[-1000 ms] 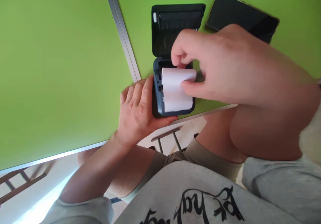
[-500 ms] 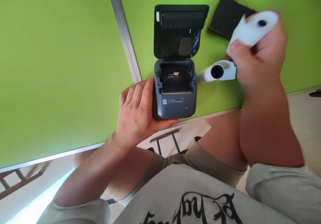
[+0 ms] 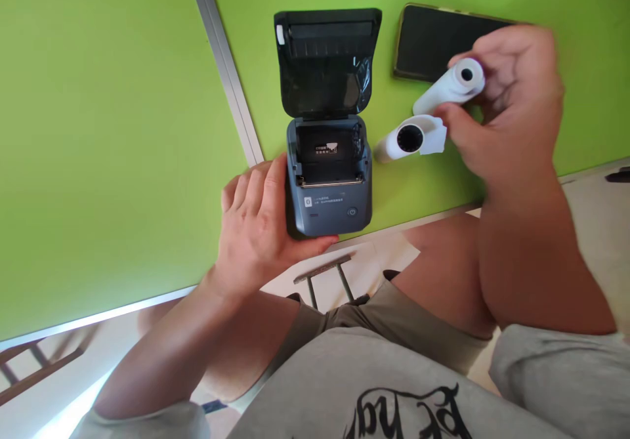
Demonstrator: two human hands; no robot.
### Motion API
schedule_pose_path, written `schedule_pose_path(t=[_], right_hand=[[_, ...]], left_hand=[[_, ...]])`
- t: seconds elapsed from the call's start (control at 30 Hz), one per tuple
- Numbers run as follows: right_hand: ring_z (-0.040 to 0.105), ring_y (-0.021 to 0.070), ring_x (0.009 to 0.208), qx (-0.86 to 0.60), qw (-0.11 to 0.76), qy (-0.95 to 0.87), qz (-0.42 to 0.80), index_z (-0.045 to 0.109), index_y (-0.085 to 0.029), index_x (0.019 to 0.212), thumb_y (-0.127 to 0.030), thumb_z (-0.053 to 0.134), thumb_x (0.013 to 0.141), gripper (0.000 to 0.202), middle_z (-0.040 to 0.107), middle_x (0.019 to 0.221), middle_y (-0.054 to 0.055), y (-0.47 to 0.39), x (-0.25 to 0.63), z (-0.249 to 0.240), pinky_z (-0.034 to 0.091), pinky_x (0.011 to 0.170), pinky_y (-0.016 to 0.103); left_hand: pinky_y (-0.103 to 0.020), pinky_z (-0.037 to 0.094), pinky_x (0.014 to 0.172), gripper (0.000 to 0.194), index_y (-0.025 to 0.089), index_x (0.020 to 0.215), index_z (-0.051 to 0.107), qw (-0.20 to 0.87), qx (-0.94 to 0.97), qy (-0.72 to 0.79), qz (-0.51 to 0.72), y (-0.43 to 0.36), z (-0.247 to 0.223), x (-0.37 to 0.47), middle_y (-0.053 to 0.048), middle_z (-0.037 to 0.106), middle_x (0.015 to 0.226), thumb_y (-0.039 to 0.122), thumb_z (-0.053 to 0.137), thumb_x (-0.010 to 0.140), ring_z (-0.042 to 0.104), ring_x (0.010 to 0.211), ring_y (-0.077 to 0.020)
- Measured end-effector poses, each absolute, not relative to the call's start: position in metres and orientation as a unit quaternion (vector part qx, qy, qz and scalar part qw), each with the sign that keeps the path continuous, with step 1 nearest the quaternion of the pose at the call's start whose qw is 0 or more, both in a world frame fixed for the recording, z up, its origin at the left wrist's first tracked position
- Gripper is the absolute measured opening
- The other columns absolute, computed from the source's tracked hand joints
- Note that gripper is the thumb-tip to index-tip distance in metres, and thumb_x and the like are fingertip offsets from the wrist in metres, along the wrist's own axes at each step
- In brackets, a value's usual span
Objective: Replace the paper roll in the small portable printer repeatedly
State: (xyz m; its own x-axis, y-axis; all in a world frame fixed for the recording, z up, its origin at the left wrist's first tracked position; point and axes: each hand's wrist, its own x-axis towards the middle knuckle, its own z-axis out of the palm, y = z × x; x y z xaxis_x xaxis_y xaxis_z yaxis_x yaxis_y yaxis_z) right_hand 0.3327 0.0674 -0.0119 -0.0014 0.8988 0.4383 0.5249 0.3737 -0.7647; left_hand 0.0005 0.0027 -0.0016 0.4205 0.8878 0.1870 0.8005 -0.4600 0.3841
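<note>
A dark blue-grey label printer (image 3: 331,203) stands on the green table with its black lid (image 3: 327,65) raised and its paper bay showing, no roll inside. My left hand (image 3: 253,226) wraps its left side, the thumb along the front edge. Thumb and curled fingers of my right hand (image 3: 516,98) are around a narrow white paper roll (image 3: 440,93) with a small dark core, to the printer's right. Just below that roll stands another white roll (image 3: 391,147) with a wide black core and a loose paper end; my right thumb is close to this end.
Behind the right hand lies a dark phone (image 3: 433,39) in a case, partly covered by the fingers. A metal strip (image 3: 226,65) crosses the table left of the printer. The table's front edge (image 3: 147,298) runs just below the printer, with my legs under it.
My right hand has lowered the narrow roll toward the table, beside the other roll, and its fingers have loosened around it. The view has shifted slightly; the left hand stays on the printer.
</note>
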Motion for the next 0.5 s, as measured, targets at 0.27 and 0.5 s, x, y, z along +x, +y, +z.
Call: schedule_pose_path(t=[0.27, 0.5], right_hand=[[0.07, 0.0299, 0.109, -0.515, 0.371, -0.772, 0.031, 0.066, -0.027, 0.12, -0.031, 0.072, 0.089, 0.032, 0.075, 0.113, 0.006, 0.031, 0.289, 0.033, 0.054, 0.096, 0.051], [0.067, 0.0316, 0.11, -0.58, 0.282, -0.762, 0.061, 0.063, -0.031, 0.121, -0.032, 0.077, 0.089, 0.034, 0.072, 0.114, 0.007, 0.022, 0.278, 0.022, 0.057, 0.099, 0.054]], left_hand=[[-0.052, 0.046, 0.097, 0.104, 0.01, 0.152, 0.043, 0.089, 0.845, 0.499, 0.169, 0.004, -0.001, 0.001, -0.023, 0.067, 0.129, 0.093, 0.039, 0.089, 0.067, 0.113, -0.0407], [-0.052, 0.046, 0.098, 0.105, 0.007, 0.15, 0.045, 0.081, 0.848, 0.496, 0.17, 0.003, -0.001, 0.001, -0.024, 0.067, 0.129, 0.093, 0.039, 0.089, 0.067, 0.113, -0.0403]])
